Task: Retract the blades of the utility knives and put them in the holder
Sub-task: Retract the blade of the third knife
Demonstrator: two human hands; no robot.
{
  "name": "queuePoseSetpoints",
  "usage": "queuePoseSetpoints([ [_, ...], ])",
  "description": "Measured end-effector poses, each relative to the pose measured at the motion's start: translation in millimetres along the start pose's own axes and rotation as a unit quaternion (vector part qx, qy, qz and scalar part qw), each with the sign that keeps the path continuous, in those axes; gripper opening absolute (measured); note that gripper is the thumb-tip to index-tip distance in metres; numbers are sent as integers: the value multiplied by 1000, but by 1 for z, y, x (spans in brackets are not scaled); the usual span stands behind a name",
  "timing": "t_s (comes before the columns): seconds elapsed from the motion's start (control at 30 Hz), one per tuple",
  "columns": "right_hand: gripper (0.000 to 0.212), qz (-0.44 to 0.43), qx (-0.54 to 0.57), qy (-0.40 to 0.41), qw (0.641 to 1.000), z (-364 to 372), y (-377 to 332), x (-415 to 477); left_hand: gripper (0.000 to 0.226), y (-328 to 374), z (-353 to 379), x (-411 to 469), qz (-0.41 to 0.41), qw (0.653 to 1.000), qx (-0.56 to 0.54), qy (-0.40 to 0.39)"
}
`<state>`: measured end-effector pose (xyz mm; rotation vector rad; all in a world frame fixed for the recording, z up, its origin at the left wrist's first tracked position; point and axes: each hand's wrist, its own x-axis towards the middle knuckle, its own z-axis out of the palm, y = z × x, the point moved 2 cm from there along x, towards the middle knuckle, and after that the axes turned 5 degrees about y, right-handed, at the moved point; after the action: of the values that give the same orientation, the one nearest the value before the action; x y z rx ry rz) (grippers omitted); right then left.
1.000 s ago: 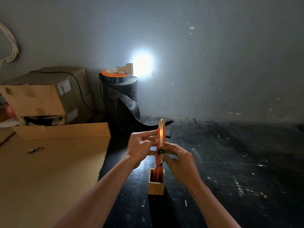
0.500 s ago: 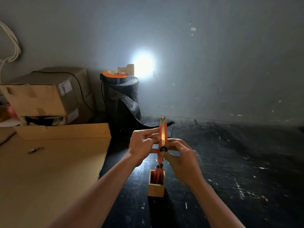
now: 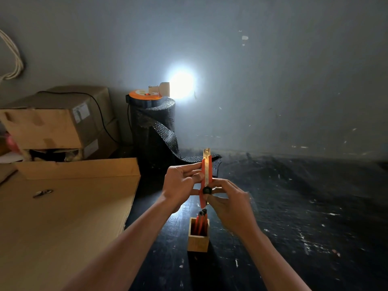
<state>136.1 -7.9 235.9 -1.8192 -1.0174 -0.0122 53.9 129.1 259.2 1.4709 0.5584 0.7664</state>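
Observation:
I hold an orange utility knife [image 3: 206, 175] upright in front of me, its metal blade sticking out above the orange body. My left hand [image 3: 180, 183] grips the upper body from the left. My right hand [image 3: 228, 203] holds the lower body, with a thumb by the black round slider knob [image 3: 207, 190]. Directly below stands a small square wooden holder [image 3: 198, 238] on the dark floor, with orange knives [image 3: 201, 220] standing inside it, black ends up.
A flat cardboard sheet [image 3: 63, 217] with a small metal object [image 3: 42, 193] lies on the left. Stacked cardboard boxes [image 3: 56, 120] sit behind it. A black bubble-wrap roll [image 3: 154, 131] with a lamp [image 3: 161, 89] on top stands by the grey wall.
Both hands and the knife have risen a little above the holder. The blade sticks out less than one second ago.

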Motion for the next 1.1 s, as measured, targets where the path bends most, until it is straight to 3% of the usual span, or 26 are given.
queuePoseSetpoints([
  [0.47,28,-7,-28,3,1000,2,2,0,38,-2,4,-2,17,1000,-3,-2],
  [0.67,36,9,-27,12,1000,5,7,-3,34,-7,2,0,15,1000,3,9],
  [0.8,28,-13,-33,-2,999,11,13,-5,35,-13,0,-3,7,1000,1,6],
  [0.93,28,23,-14,-5,1000,18,21,-6,37,-25,-2,-4,-10,1000,-19,7],
  [1.1,45,84,75,-1,994,24,39,5,36,-62,-3,-7,-75,996,-51,-26],
])
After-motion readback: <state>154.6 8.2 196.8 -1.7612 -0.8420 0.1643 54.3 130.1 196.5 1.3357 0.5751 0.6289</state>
